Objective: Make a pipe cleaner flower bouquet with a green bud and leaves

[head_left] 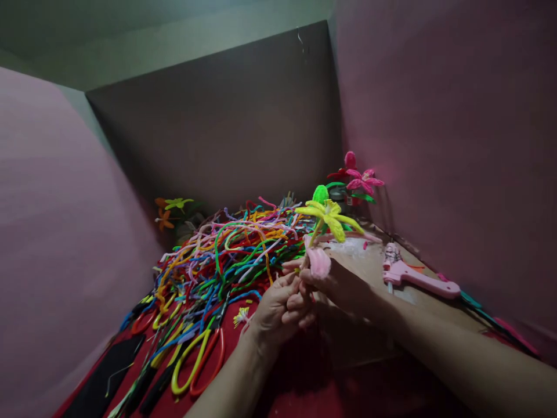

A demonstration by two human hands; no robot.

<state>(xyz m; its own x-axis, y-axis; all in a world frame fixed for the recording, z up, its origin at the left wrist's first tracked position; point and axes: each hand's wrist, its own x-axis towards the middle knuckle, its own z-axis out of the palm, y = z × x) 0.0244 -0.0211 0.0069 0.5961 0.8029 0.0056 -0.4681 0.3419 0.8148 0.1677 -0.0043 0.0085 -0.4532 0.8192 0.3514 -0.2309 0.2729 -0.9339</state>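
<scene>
In front of me, my left hand [281,305] and my right hand [324,284] meet, fingers closed in a pinch around the lower part of a pipe-cleaner flower. A fuzzy pink petal [319,262] sticks up at my right fingers. Rising just above it is a yellow flower [331,219] with pointed petals, its stem running down toward my fingers. A green fuzzy oval [321,194] shows behind the yellow petals; whether it is joined to them I cannot tell. What exactly lies between my fingertips is hidden. A small yellow-tipped piece [241,317] lies left of my left hand.
A heap of multicoloured pipe cleaners [235,244] covers the back left. Scissors [202,354] with yellow and red handles and a black flat object [102,377] lie at left. A pink glue gun [420,278] rests on a board at right. Pink flowers [364,181] stand behind.
</scene>
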